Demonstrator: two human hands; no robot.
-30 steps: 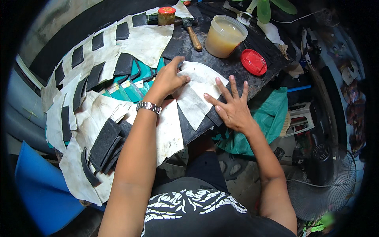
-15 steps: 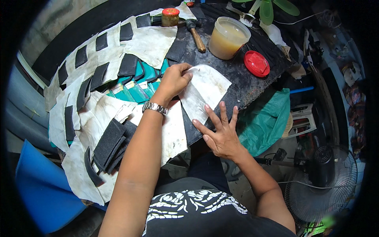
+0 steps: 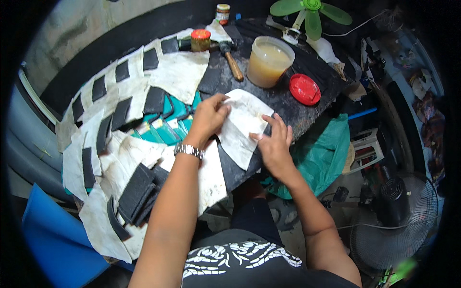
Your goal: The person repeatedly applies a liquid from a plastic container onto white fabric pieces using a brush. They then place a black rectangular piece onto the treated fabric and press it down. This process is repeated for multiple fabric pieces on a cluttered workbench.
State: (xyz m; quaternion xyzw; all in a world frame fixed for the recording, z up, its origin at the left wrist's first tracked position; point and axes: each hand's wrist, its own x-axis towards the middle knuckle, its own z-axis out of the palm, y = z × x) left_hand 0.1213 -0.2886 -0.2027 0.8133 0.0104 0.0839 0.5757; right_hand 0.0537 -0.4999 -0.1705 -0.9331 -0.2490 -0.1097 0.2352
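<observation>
A: Obs. 1. Where does the white sheet (image 3: 242, 126) lie?

B: On the dark surface (image 3: 288, 108), just in front of the tub (image 3: 268, 61) of yellowish liquid. It lies mostly flat, its near corner pointing away from the tub toward the person.

A: Left hand (image 3: 207, 119)?

B: At the sheet's edge on the far-left side of the tub. Fingers curled, the grip closed on that edge between thumb and fingertips. A metal watch (image 3: 188, 150) sits on the wrist.

A: Right hand (image 3: 275, 146)?

B: On the sheet's side nearest the red lid (image 3: 304, 89), which lies just right of the tub. Fingers are spread and flat, pressing on the sheet's edge; the grip is open and holds nothing.

A: Other items relative to the tub?

B: Hammer (image 3: 229, 56) just left of it, handle toward the person. Red-capped jar (image 3: 200, 40) left of the hammer. Further left, rows of white sheets with black strips (image 3: 122, 70) fan out, and teal pieces (image 3: 165, 128) show among them. A green fan (image 3: 311, 10) stands behind the tub.
</observation>
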